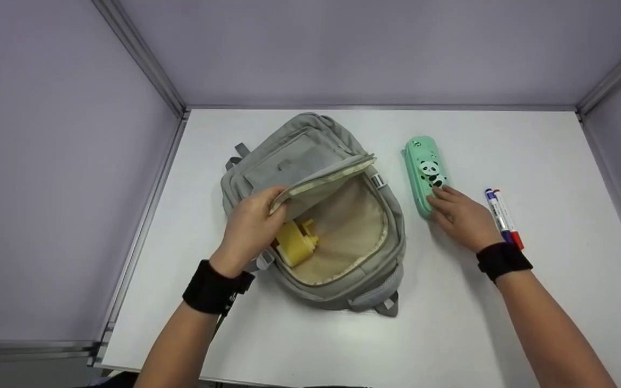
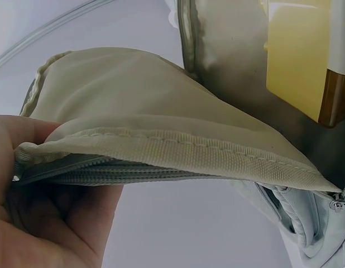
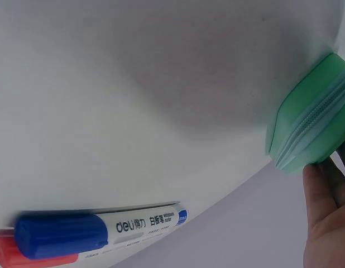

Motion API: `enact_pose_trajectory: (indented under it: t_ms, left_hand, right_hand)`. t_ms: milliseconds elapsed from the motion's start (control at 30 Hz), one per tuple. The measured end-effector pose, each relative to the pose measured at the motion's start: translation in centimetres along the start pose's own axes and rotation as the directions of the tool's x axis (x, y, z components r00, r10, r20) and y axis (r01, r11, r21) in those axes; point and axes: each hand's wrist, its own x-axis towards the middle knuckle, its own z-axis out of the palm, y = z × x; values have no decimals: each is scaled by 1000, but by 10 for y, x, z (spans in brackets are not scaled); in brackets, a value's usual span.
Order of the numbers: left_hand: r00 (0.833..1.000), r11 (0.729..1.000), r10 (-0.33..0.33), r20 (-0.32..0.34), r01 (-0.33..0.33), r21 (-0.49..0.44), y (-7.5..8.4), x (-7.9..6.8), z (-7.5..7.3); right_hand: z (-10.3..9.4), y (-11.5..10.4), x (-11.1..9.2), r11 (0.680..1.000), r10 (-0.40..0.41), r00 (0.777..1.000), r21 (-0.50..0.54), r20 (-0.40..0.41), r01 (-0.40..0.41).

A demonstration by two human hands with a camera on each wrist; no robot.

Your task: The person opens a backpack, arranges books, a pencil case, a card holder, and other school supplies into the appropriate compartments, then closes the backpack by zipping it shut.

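A grey backpack (image 1: 299,156) lies on the table with its main compartment unzipped. My left hand (image 1: 254,221) pinches the edge of its front flap (image 2: 161,142) between thumb and fingers and holds it raised. Inside, against the beige lining, rests a yellow object (image 1: 295,242) with a white part and a brown end, partly hidden by the flap and my hand. To the right of the bag lies a mint-green zippered pencil case (image 1: 421,161) with a panda on it. My right hand (image 1: 464,218) touches its near end, fingers fairly straight over the top.
A blue whiteboard marker (image 3: 144,223) and a red marker (image 1: 509,218) lie side by side on the white table (image 1: 564,161), close to my right wrist. Purple-grey panels (image 1: 370,54) in metal frames stand along the back and both sides.
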Motion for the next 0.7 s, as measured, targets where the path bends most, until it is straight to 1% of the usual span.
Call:
enact_pose_trajectory:
  t_ms: [200,533,700]
  left_hand:
    - [1000,1000,4,2,-4,-7,1,1,1]
    - [999,1000,-29,18,29,-5,1,1,0]
    - [1000,1000,-19,15,19,1,1,1,0]
  right_hand:
    - [2,-4,-18,1000,-13,998,-13,-68,12]
    - [5,-14,-45,1000,-20,987,-7,-158,19]
    - [4,-19,-58,1000,-16,982,-5,-188,15]
